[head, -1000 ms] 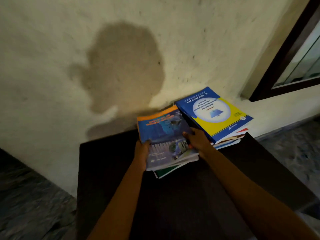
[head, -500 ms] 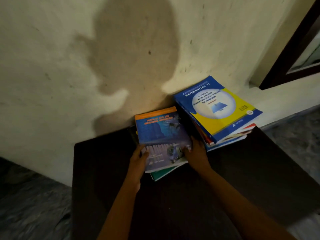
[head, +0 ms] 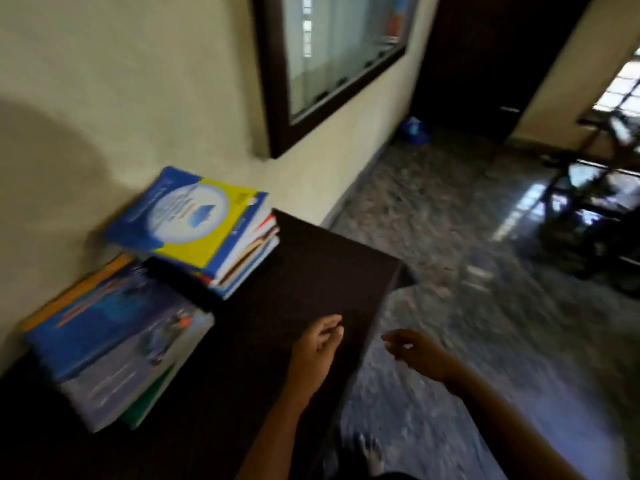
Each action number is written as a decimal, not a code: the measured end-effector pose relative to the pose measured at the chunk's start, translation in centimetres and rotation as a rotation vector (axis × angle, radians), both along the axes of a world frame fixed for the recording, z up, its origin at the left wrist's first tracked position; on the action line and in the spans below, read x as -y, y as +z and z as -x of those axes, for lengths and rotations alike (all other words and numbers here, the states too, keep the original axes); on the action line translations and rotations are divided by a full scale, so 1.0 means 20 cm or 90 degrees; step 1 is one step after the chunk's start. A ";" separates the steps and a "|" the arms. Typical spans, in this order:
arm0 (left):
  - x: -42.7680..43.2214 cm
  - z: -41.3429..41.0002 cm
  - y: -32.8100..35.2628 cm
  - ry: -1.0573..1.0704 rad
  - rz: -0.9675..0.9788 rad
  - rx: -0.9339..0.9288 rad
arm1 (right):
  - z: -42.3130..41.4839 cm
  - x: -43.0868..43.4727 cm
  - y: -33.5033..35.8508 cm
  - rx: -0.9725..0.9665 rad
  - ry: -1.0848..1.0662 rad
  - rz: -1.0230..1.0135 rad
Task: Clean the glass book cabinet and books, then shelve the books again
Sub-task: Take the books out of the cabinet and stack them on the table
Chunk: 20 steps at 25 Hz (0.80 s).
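Whole shot's pretty smeared, so cover text is unreadable. Two piles of books sit at the left of the frame on a dark table [head: 311, 265]: the yellow-and-blue stack [head: 194, 230] against the wall, the blue stack [head: 114, 337] lower left, its bottom books mostly hidden. The glass cabinet [head: 332, 53] is top centre, cut off by the frame edge. The left hand [head: 317, 344] hangs over the table's right edge and the right hand [head: 415, 348] over the floor [head: 450, 237], both with loose fingers and holding nothing. There's a blue blob [head: 414, 129] by the far wall, too blurry to tell what it is.
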<state>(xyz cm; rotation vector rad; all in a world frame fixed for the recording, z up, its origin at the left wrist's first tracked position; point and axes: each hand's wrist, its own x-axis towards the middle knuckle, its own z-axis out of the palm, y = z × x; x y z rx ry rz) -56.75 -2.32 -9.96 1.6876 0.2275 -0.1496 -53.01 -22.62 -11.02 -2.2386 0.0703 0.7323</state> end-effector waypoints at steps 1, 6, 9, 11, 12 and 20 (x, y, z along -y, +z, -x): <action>0.12 -0.07 -0.02 -0.085 -0.011 -0.021 | -0.01 0.16 -0.04 -0.013 -0.031 0.014; 0.75 -0.45 -0.22 -0.269 -0.041 -0.116 | -0.09 0.90 -0.16 -0.083 -0.162 0.072; 1.13 -0.75 -0.33 -0.300 -0.065 -0.174 | -0.19 1.32 -0.21 -0.130 -0.233 0.092; 1.41 -0.97 -0.35 -0.308 -0.054 -0.216 | -0.29 1.61 -0.23 -0.158 -0.287 0.097; 1.53 -1.08 -0.35 -0.309 -0.046 -0.229 | -0.37 1.75 -0.23 -0.161 -0.303 0.094; 1.97 -1.92 -0.50 -0.150 -0.142 -0.240 | -1.39 2.42 -0.25 -0.098 -0.317 0.077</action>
